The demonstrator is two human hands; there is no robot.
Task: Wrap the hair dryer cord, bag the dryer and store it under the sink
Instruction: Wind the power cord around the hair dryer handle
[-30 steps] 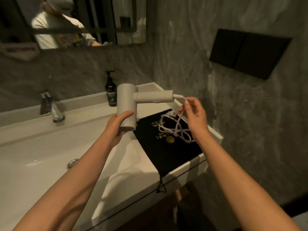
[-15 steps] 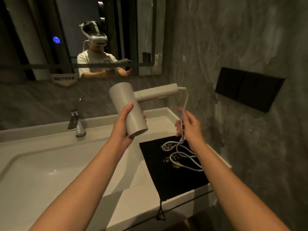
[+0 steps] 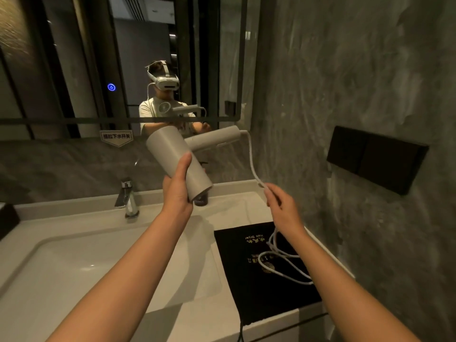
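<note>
**Q:** Head view, nearest items first: what is laid on the counter?

**A:** A black drawstring bag [image 3: 249, 275] is laid flat on the counter [image 3: 195, 314] to the right of the sink basin [image 3: 74, 267]. Nothing can be seen inside it. Loose white loops of the cord [image 3: 250, 156] are rested on top of it, and its drawstring is hung over the front edge.

**Q:** How is the cord held?

**A:** It is pinched between the fingertips of the right hand [image 3: 283, 208], above the bag; the other fingers are loosely curled. From the pinch, the cord is run up to the end of the dryer handle.

**Q:** Where is the hair dryer [image 3: 182, 156], and how is it oriented?

**A:** It is held in the air above the back of the sink. The barrel is gripped by the closed left hand [image 3: 176, 191]. The barrel's long axis is tilted, upper-left to lower-right. The handle is pointed right, toward the wall.

**Q:** What is located behind?

**A:** A faucet [image 3: 127, 197], a dark bottle [image 3: 201, 199] mostly hidden by the barrel, and a mirror [image 3: 98, 58].
</note>
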